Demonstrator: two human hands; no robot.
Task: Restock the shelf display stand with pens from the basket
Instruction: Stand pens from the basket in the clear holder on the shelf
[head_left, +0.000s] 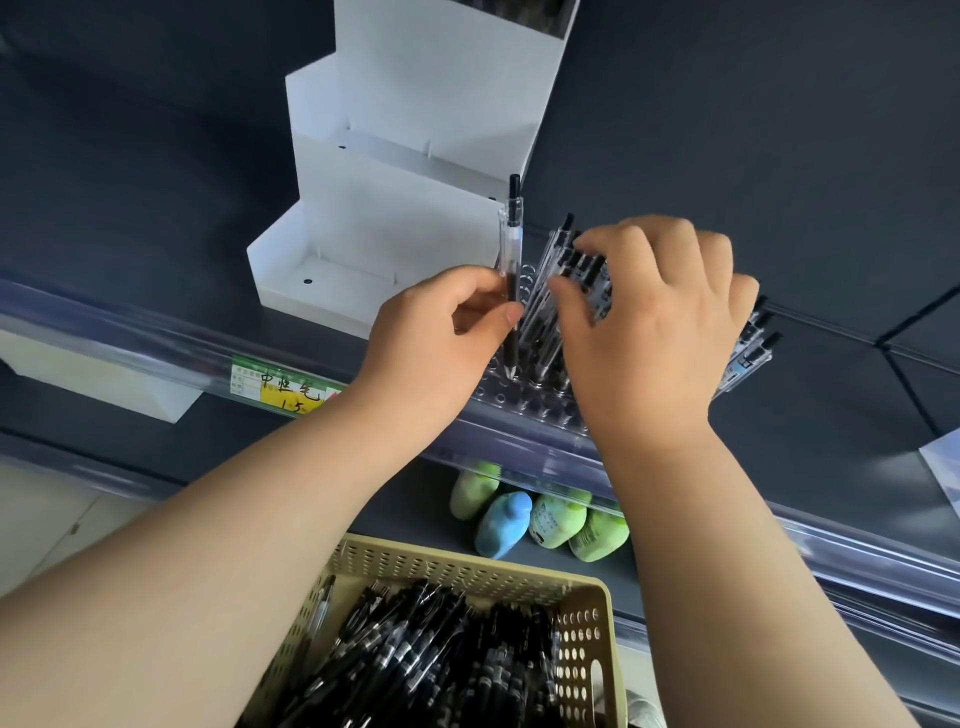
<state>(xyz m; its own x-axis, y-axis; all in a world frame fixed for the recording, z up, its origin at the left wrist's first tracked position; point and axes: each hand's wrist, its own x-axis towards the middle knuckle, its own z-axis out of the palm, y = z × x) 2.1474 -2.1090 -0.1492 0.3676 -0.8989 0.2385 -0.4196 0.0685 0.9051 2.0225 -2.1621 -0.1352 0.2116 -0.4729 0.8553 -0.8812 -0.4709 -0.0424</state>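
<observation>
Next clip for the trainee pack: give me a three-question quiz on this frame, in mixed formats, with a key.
1. True or false: the left hand pinches a single pen, held upright with its tip down.
2. Multiple choice: the basket holds A) dark pens, B) bottles, C) nothing.
3. Short answer: which hand holds the leaning row of pens in the clear stand?

Key:
1. True.
2. A.
3. The right hand; its fingers curl over the pen tops.
</observation>
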